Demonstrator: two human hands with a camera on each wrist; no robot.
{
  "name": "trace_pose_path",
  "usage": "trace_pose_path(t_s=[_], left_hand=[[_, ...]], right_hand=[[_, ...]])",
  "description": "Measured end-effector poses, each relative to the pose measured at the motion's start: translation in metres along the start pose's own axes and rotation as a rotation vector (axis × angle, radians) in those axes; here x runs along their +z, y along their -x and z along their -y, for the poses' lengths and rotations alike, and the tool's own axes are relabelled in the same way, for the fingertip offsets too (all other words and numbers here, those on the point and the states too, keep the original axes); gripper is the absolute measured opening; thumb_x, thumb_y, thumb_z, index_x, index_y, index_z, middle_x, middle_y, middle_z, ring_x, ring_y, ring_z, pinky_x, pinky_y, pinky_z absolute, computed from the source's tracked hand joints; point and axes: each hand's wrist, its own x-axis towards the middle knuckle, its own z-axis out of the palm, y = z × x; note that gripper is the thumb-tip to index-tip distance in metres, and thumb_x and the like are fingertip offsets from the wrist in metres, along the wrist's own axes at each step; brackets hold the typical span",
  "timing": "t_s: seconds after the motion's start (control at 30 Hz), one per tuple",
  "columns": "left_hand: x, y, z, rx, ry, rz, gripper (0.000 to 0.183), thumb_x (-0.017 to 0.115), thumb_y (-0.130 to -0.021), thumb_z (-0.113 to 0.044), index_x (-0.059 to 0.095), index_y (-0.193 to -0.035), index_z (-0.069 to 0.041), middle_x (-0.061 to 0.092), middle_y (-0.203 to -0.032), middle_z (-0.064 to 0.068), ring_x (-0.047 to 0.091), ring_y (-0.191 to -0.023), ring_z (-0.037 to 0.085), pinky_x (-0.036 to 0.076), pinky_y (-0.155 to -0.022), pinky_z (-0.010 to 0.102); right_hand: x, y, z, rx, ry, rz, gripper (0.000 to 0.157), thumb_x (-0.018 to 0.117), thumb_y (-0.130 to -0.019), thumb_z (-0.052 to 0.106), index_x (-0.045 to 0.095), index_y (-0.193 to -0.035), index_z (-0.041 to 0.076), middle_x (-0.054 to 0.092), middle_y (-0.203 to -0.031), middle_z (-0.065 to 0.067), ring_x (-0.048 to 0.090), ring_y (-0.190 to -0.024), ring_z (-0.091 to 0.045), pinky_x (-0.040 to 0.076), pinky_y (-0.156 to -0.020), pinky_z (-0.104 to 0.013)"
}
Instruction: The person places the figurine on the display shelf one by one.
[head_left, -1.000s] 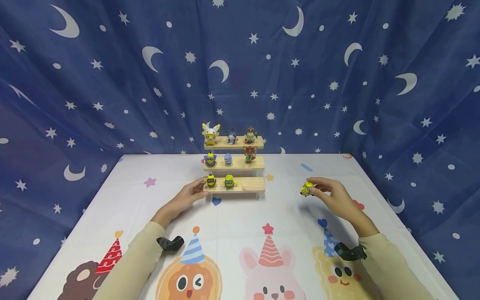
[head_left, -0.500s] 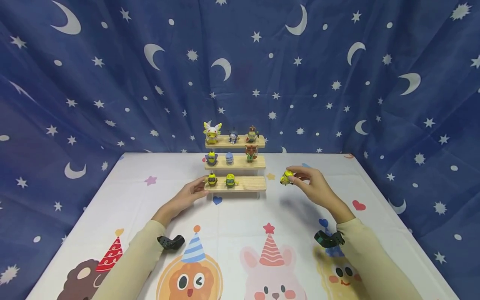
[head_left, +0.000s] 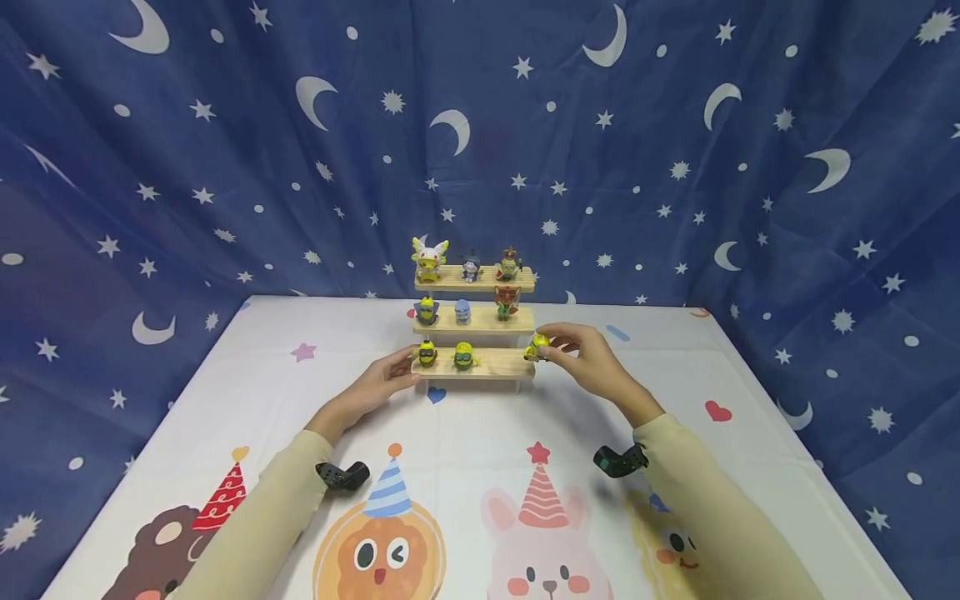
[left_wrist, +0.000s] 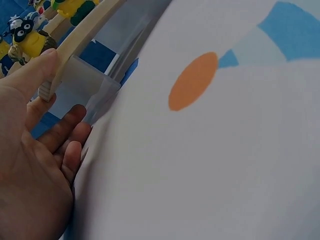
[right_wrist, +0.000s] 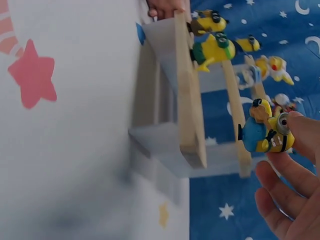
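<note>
A three-tier wooden display shelf (head_left: 504,365) with clear supports stands at the back of the table. My left hand (head_left: 375,390) pinches the left end of its lowest board, thumb on top and a finger under the edge in the left wrist view. Between thumb and fingertips, my right hand (head_left: 596,367) holds a yellow Minion figurine (right_wrist: 264,131) with a goggle eye and blue lower body. It is at the right end of the lowest board, tilted sideways in the right wrist view. On that board stand a dark-masked Minion figurine (head_left: 427,354) and a green-clothed one (head_left: 463,357).
The middle board bears a caped figurine (head_left: 427,311), a small blue one (head_left: 462,312) and a fox figurine (head_left: 507,304). Along the top board are a white-and-yellow figurine (head_left: 430,260) and two others. A blue star-and-moon curtain (head_left: 480,125) hangs behind the printed tablecloth (head_left: 465,433).
My right hand has carried the Minion figurine leftward and slightly back, from the open tablecloth to the shelf's right end. My left hand keeps its hold on the shelf.
</note>
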Motion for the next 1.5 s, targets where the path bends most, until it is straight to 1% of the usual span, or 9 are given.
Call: trace_pose_path(t_s=[0.2, 0.33, 0.53, 0.63, 0.77, 0.97, 1.23, 1.5], left_hand=[[-0.001, -0.001, -0.001, -0.015, -0.015, -0.001, 0.075, 0.061, -0.102, -0.034, 0.021, -0.163, -0.014, 0.034, -0.162, 0.024, 0.037, -0.148, 0.042, 0.030, -0.122, 0.058], [-0.001, -0.002, -0.003, -0.007, -0.014, 0.002, 0.076, 0.060, -0.102, -0.034, 0.020, -0.163, -0.014, 0.033, -0.162, 0.024, 0.037, -0.148, 0.042, 0.029, -0.122, 0.058], [-0.002, -0.002, -0.003, -0.022, -0.023, -0.008, 0.076, 0.061, -0.102, -0.036, 0.021, -0.163, -0.013, 0.031, -0.163, 0.025, 0.036, -0.148, 0.043, 0.030, -0.122, 0.057], [-0.002, -0.002, -0.002, -0.038, -0.023, -0.013, 0.076, 0.061, -0.102, -0.037, 0.021, -0.163, -0.014, 0.029, -0.164, 0.025, 0.035, -0.149, 0.043, 0.030, -0.122, 0.057], [0.000, 0.000, 0.000, -0.051, -0.007, -0.007, 0.077, 0.061, -0.101, -0.037, 0.021, -0.163, -0.014, 0.028, -0.164, 0.024, 0.033, -0.150, 0.042, 0.029, -0.123, 0.057], [0.002, 0.001, 0.002, -0.038, 0.000, -0.002, 0.077, 0.061, -0.102, -0.037, 0.020, -0.163, -0.014, 0.030, -0.163, 0.024, 0.034, -0.149, 0.042, 0.030, -0.122, 0.058], [0.003, 0.001, 0.000, -0.031, -0.009, -0.008, 0.075, 0.061, -0.102, -0.035, 0.023, -0.162, -0.014, 0.036, -0.161, 0.024, 0.037, -0.148, 0.042, 0.030, -0.122, 0.057], [0.002, -0.001, -0.002, -0.027, -0.010, -0.012, 0.076, 0.061, -0.102, -0.035, 0.021, -0.163, -0.013, 0.034, -0.161, 0.025, 0.035, -0.149, 0.043, 0.029, -0.122, 0.059]], right_hand=[[0.019, -0.014, 0.000, 0.009, -0.014, 0.035, 0.034, 0.069, -0.097, 0.016, 0.067, -0.129, 0.004, 0.070, -0.125, -0.014, 0.068, -0.109, -0.031, 0.056, -0.094, -0.049], [0.028, -0.021, -0.001, 0.004, -0.019, 0.047, 0.035, 0.070, -0.097, 0.016, 0.067, -0.129, 0.003, 0.071, -0.124, -0.014, 0.069, -0.108, -0.031, 0.055, -0.093, -0.049], [0.034, -0.026, 0.002, 0.003, -0.002, 0.055, 0.035, 0.070, -0.097, 0.017, 0.067, -0.130, 0.005, 0.070, -0.127, -0.012, 0.069, -0.107, -0.029, 0.055, -0.094, -0.049], [0.037, -0.027, 0.003, 0.013, 0.003, 0.067, 0.035, 0.070, -0.097, 0.018, 0.067, -0.130, 0.007, 0.069, -0.129, -0.012, 0.069, -0.105, -0.028, 0.056, -0.093, -0.046], [0.042, -0.027, 0.001, 0.033, 0.002, 0.088, 0.037, 0.070, -0.097, 0.020, 0.066, -0.131, 0.007, 0.070, -0.128, -0.012, 0.070, -0.104, -0.026, 0.057, -0.092, -0.043], [0.045, -0.026, 0.000, 0.037, -0.007, 0.081, 0.036, 0.069, -0.097, 0.020, 0.067, -0.130, 0.007, 0.071, -0.125, -0.012, 0.070, -0.106, -0.028, 0.057, -0.093, -0.044], [0.045, -0.024, 0.001, 0.045, -0.010, 0.080, 0.040, 0.069, -0.098, 0.020, 0.063, -0.134, 0.005, 0.070, -0.126, -0.012, 0.069, -0.108, -0.028, 0.058, -0.093, -0.044], [0.044, -0.026, 0.001, 0.033, -0.005, 0.064, 0.042, 0.070, -0.097, 0.019, 0.062, -0.135, 0.002, 0.070, -0.126, -0.013, 0.069, -0.109, -0.030, 0.057, -0.093, -0.046]])
